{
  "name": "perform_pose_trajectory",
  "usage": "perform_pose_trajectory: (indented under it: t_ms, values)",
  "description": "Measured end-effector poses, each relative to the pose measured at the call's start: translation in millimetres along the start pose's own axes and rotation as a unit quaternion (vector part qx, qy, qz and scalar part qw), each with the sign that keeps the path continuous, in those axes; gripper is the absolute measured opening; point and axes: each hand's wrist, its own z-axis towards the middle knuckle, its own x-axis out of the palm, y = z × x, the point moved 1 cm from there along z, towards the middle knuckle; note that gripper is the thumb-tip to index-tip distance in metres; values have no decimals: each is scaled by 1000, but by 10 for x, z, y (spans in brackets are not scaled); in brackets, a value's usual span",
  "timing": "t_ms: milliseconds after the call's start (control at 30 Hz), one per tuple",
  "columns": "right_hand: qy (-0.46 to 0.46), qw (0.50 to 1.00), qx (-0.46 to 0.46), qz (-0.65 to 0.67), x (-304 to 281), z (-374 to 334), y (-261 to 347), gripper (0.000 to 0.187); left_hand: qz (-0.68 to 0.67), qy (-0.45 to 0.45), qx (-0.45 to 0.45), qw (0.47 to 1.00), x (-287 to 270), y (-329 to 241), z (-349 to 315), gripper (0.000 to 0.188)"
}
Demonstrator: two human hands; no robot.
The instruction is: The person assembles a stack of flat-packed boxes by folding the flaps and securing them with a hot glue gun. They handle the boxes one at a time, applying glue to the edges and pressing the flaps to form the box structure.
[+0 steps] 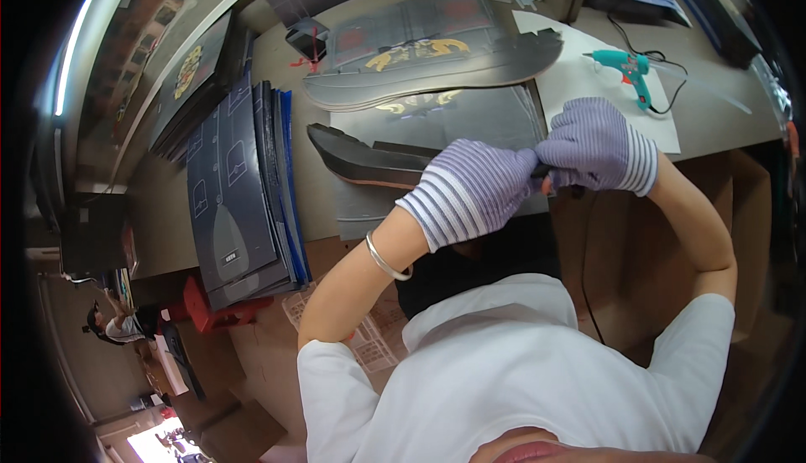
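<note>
My left hand (478,186), in a purple-and-white striped knit glove, is closed around a long dark curved board piece (369,161) with a raised strip along it. Its curved end points left, over a stack of grey printed sheets (495,119). My right hand (592,148), gloved alike, has its fingers curled together at the right end of the same piece, touching the left fingertips. The gloves hide exactly what is pinched there. A second curved grey board piece (428,77) lies just beyond, across a grey sheet with gold and red print (403,31).
A teal glue gun (625,68) with a cord lies on white paper (558,39) at the right. Dark printed panels (231,186) are stacked at the left. A small black box with red ties (308,41) stands behind. Further off are a red stool (201,308) and another person (122,324).
</note>
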Motion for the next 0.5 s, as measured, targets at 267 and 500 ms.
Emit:
perform_pose_trajectory:
  t_ms: [267, 500]
  values:
    - [-121, 971, -40, -203, -214, 77, -185, 29, 36, -195, 17, 980, -549, 320, -318, 41]
    - [-248, 903, 116, -332, -387, 128, -719, 40, 161, -197, -24, 967, -953, 1767, 183, 21]
